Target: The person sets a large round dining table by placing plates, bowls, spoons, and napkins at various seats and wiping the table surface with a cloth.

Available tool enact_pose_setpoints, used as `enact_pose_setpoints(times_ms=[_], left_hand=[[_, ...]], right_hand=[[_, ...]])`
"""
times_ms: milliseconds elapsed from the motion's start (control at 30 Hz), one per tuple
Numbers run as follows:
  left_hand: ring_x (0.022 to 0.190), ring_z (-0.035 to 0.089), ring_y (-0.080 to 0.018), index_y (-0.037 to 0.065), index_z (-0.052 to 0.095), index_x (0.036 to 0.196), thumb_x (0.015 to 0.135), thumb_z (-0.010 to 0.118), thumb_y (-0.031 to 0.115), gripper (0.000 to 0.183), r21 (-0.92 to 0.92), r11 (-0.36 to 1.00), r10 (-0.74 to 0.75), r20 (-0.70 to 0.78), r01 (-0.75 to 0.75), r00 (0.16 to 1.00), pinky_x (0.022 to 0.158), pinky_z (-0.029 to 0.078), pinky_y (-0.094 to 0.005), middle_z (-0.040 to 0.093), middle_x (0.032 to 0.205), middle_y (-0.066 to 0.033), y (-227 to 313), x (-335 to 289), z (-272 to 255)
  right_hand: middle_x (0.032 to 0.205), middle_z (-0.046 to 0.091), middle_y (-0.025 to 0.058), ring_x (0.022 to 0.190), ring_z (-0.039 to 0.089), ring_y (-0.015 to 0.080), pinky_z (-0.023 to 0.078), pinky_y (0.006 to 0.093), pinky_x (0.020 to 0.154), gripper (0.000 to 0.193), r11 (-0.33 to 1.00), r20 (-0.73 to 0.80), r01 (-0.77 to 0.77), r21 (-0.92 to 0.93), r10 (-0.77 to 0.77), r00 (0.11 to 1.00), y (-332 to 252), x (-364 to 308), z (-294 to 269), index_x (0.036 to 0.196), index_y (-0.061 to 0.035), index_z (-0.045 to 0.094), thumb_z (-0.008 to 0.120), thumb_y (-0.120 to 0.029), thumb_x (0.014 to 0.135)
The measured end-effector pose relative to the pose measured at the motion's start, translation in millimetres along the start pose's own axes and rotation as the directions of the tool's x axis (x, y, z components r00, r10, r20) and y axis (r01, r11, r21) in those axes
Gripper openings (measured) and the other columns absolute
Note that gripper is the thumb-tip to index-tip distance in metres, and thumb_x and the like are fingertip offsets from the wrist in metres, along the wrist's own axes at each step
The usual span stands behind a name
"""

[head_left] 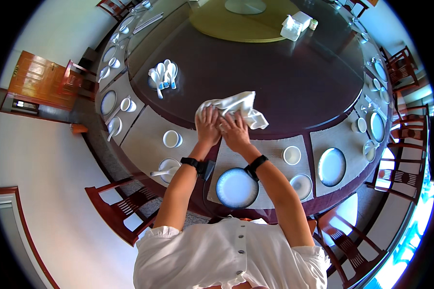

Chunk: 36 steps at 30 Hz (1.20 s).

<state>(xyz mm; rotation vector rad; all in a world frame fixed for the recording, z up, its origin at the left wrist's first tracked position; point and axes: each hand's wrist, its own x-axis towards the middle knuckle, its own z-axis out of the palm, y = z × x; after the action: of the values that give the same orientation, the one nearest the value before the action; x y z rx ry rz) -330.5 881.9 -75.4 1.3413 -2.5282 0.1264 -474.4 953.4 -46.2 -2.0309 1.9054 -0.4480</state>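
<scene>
the white cloth (243,106) is crumpled, with pointed corners, near the front of the dark tabletop (279,72). the left hand (208,124) and right hand (235,131) lie on it side by side, fingers stretched forward; whether gripping, i cannot tell.

Hidden beneath left hand (208,123) and right hand (235,130), center of frame: part of white cloth (241,102), with both palms also out of sight. Crossed by the forearms, lower center: left grey placemat (147,137) and middle grey placemat (226,156), each only partly visible. Unclear in kind, beside the left wrist: dark object (208,169). Cut off by the upper edge: clear round base (245,6) and golden turntable (212,23). Cut off by the lower edge: white shirt (193,260). Clipped by the dark lens rim, lower left: framed grey panel (7,229). Washed out by glare, lower right: window (407,262). Too small to tell apart, upper right: distant tableware (358,26).
</scene>
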Motion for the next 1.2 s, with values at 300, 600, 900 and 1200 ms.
enact_pose_setpoints(times_ms=[300,600,900,1200], left_hand=[[0.146,0.016,-0.0407,0.005,0.033,0.148,0.09,0.054,0.03,0.067,-0.121,0.992,0.032,0.008,-0.03,0.999,0.114,0.011,-0.0609,0.021,0.157,-0.0207,29,-4,12],[0.147,0.017,-0.0346,0.01,0.029,0.151,0.094,0.047,0.03,0.063,-0.394,0.898,0.26,0.114,-0.197,0.959,0.117,0.009,-0.0564,0.026,0.157,-0.0166,115,38,5],[0.098,0.055,-0.0385,-0.001,0.051,0.113,0.085,0.064,0.015,0.035,-0.409,0.838,-0.519,-0.393,0.361,0.759,0.085,0.045,-0.0466,0.055,0.102,-0.0197,6,52,-25],[0.095,0.059,-0.0394,-0.003,0.051,0.101,0.082,0.074,0.026,0.042,-0.315,0.62,-0.745,0.052,0.719,0.665,0.082,0.052,-0.0469,0.053,0.104,-0.0214,-7,46,-6]], right_hand=[[0.156,0.03,0.0064,0.146,0.018,0.0337,0.014,0.05,0.118,0.05,0.998,-0.107,-0.038,-0.059,0.031,0.994,23,-20,3,0.144,-0.0188,0.045,0.04,-0.042,0.1],[0.151,0.038,0.0114,0.142,0.027,0.037,0.022,0.0509,0.114,0.047,0.942,-0.267,-0.322,-0.096,0.288,0.92,86,-48,-44,0.138,-0.0144,0.047,0.049,-0.037,0.096],[0.154,0.03,0.0112,0.144,0.014,0.044,0.013,0.0606,0.115,0.066,0.881,-0.185,-0.412,-0.234,0.376,0.908,67,2,-33,0.148,-0.0202,0.038,0.046,-0.056,0.093],[0.144,0.041,0.0074,0.137,0.028,0.0409,0.025,0.057,0.112,0.056,0.977,-0.277,-0.161,-0.137,0.119,0.954,47,-17,-13,0.135,-0.0234,0.052,0.067,-0.037,0.082]])
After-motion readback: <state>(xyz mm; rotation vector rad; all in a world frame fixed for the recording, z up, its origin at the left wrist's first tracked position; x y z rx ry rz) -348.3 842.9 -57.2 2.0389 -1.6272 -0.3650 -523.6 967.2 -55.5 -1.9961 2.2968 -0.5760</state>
